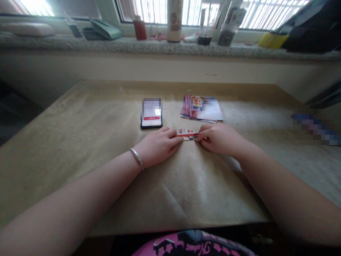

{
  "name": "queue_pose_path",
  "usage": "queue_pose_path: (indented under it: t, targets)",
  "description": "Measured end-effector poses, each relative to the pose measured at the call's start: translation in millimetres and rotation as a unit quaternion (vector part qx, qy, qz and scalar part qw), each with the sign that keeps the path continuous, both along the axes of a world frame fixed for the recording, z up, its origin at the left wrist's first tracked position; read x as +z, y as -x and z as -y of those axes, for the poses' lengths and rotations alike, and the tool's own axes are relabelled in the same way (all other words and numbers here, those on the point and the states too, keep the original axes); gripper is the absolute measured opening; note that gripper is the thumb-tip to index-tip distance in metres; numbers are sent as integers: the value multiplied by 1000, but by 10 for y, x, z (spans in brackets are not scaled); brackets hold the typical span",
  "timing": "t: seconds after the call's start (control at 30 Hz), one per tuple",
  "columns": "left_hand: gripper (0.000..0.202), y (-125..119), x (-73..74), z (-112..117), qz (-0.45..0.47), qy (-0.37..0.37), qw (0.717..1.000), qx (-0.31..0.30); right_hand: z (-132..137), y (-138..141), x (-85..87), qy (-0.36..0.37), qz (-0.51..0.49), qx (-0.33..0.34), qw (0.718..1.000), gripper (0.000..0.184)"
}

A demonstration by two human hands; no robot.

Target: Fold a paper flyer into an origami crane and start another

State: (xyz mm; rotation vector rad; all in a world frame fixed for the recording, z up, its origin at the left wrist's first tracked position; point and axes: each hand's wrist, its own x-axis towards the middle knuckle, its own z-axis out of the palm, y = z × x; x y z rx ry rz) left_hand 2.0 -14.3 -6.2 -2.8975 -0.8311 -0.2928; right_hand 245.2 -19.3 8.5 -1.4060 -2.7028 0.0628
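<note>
Low on the table in the head view lies a small folded printed paper (188, 133), white and red with some coloured print along its near edge. At its left end, my left hand (161, 145) has its fingers together and pressed onto the paper; a silver bangle circles that wrist. My right hand (217, 138) pinches the right end between thumb and curled fingers. Both ends of the paper are hidden under the fingers. Just beyond my hands, a stack of printed flyers (204, 109) lies to the right and a phone (151, 113) with a lit screen to the left.
A tan cover with creases spreads over the table (106, 117). On the stone windowsill (149, 46) behind it stand a red bottle (140, 28), a tall pale bottle (174, 21) and clear containers. A blurred-out item (317, 128) lies at the right.
</note>
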Motion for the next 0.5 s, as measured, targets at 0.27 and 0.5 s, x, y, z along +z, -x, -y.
queue_pose_path:
  t: [0.27, 0.5]
  targets:
    - [30, -26, 5, 6, -11, -3, 1000, -1, 4, 39, -21, -34, -13, -3, 999, 26]
    - [26, 7, 50, -15, 3, -1, 1000, -12, 38, 89, -28, -26, -30, 7, 999, 26]
